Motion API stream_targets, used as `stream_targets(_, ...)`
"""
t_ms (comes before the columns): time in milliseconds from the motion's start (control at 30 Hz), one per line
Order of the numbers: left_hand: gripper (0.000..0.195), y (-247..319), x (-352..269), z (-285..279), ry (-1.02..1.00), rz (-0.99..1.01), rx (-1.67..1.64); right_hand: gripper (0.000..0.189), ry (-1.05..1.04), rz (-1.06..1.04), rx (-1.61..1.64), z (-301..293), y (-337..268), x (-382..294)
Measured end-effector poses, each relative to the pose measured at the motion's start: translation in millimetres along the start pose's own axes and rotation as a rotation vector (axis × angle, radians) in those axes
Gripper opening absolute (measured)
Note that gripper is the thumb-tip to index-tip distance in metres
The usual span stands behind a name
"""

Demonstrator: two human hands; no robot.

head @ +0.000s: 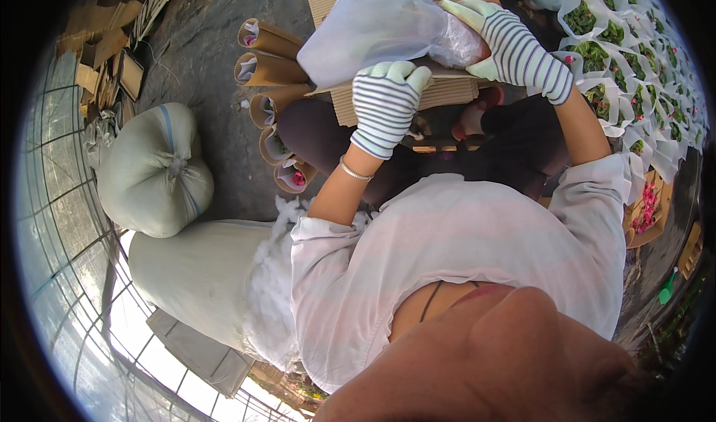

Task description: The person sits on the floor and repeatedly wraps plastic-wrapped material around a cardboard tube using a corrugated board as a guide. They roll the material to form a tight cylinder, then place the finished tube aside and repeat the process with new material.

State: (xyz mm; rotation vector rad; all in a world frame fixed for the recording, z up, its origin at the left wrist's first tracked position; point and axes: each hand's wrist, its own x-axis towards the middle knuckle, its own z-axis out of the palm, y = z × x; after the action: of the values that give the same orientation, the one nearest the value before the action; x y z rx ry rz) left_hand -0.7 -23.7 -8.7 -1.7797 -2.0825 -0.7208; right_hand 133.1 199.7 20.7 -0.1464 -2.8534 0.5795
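A translucent white wrapping sleeve [369, 28] lies on its side over corrugated cardboard sheets [447, 93] before me. Its narrow right end is a rounded base wrapped in clear film [461, 42]; what is inside cannot be made out. My right hand [517, 47], in a striped knit glove, grips that base, thumb below and fingers above. My left hand [389, 103], gloved alike, has curled fingers at the sleeve's near edge, above the cardboard; whether it pinches anything is hidden. Left of the sleeve, several corrugated cardboard wraps [275, 69] with white lining stand in a row, some showing pink flowers.
Left are a tied white woven sack [156, 170] and an open sack [196, 276] with white fluffy stuffing [274, 288]. Leafy potted plants in white sleeves [615, 47] crowd the right. Below them stands a cardboard box of pink flowers [649, 212]. Cardboard scraps [106, 47] lie upper left.
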Motion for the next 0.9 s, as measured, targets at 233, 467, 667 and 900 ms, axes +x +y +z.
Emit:
stream_targets(233,0.013,-10.9,11.7,-5.9,0.062,-0.016,0.046,0.107,-0.319,-0.040,-0.141,-2.4,10.1,24.4)
stream_targets(467,0.010,-23.6,30.6,3.0,-0.093,-0.198,-0.044,0.122,-0.467,-0.072,-0.005,-10.5,28.8,42.8)
stream_targets(667,0.024,-25.2,49.8,-5.6,-0.267,-0.307,-0.135,0.110,-0.363,-0.013,-0.110,-7.1,21.4,41.6)
stream_targets(900,0.124,-15.4,93.9,6.3,-0.291,0.125,0.080,0.074,-0.690,0.107,0.309,-13.6,51.2,88.7)
